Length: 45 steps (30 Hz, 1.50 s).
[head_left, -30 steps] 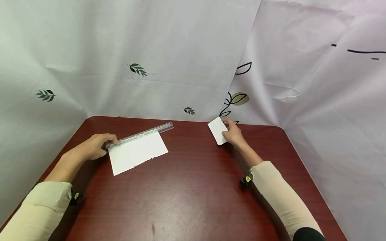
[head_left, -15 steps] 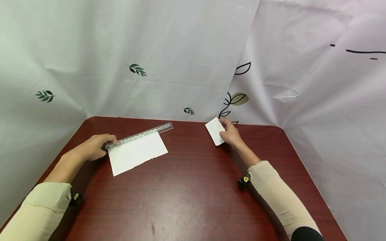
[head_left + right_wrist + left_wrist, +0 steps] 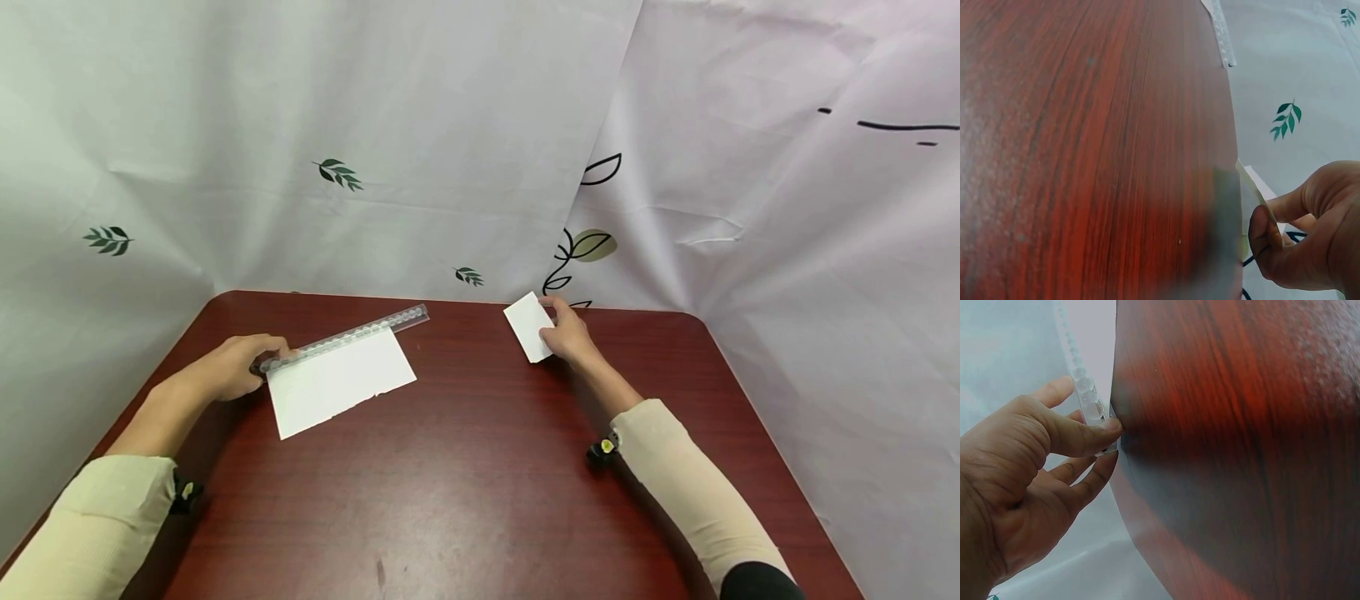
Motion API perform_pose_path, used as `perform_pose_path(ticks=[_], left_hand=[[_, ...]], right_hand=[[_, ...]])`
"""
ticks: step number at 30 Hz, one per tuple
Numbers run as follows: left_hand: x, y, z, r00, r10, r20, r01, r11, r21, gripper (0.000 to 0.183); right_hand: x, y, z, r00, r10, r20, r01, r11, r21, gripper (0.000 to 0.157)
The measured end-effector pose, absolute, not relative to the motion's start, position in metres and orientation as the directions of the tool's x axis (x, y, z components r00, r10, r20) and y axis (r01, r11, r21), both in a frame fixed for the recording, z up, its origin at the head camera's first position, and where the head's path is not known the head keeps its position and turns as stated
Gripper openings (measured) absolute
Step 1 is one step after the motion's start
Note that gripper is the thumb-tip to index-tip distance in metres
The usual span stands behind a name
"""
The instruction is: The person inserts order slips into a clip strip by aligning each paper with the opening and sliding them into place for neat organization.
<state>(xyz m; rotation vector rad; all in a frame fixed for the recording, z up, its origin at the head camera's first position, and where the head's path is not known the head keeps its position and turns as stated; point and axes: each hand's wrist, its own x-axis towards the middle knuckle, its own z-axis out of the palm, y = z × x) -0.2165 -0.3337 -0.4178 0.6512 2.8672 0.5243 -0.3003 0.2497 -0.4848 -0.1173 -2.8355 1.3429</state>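
Note:
On the left of the head view my left hand (image 3: 243, 367) pinches the near end of a clear plastic ruler (image 3: 408, 317). The ruler lies slantwise along the upper edge of a white sheet of paper (image 3: 337, 379), whose lower edge is ragged. The left wrist view has the thumb and fingertips closing on the end of the ruler (image 3: 1085, 394), with the paper (image 3: 1094, 337) beside it. Toward the back right, my right hand (image 3: 567, 333) grips a smaller white piece of paper (image 3: 527, 325) by its right side, thumb toward me.
Both papers are over a dark red wooden table (image 3: 450, 467) with rounded back corners. A white curtain (image 3: 450, 150) with leaf prints hangs behind it and along both sides. A dark mark (image 3: 380, 573) shows on the front of the tabletop.
My right hand has drifted a little to the left, carrying the small piece of paper with it. The left hand, ruler and larger sheet stay nearly in place.

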Motion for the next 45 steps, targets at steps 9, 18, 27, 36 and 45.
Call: perform_pose_path(ticks=[9,18,27,36,45], left_hand=[[-0.217,-0.334,-0.417,-0.893,0.444,-0.073,0.388,0.843,0.373,0.044],[-0.218,-0.335,-0.418,-0.894,0.440,-0.082,0.381,0.845,0.375,0.043],[-0.218,-0.335,-0.417,-0.895,0.437,-0.088,0.377,0.847,0.376,0.042],[-0.217,-0.335,-0.420,-0.893,0.444,-0.072,0.390,0.843,0.371,0.043],[-0.217,-0.335,-0.420,-0.895,0.442,-0.068,0.387,0.842,0.376,0.042]], right_hand=[[-0.291,0.240,-0.475,-0.999,0.036,-0.014,0.034,0.629,-0.777,0.078],[-0.299,0.235,-0.480,-0.995,0.074,-0.070,0.101,0.629,-0.771,0.081],[-0.261,0.213,-0.436,-0.996,0.035,-0.083,0.086,0.625,-0.776,0.074],[-0.300,0.226,-0.483,-0.998,0.014,-0.060,0.056,0.624,-0.780,0.078],[-0.270,0.205,-0.448,-0.998,0.021,-0.068,0.066,0.612,-0.788,0.073]])
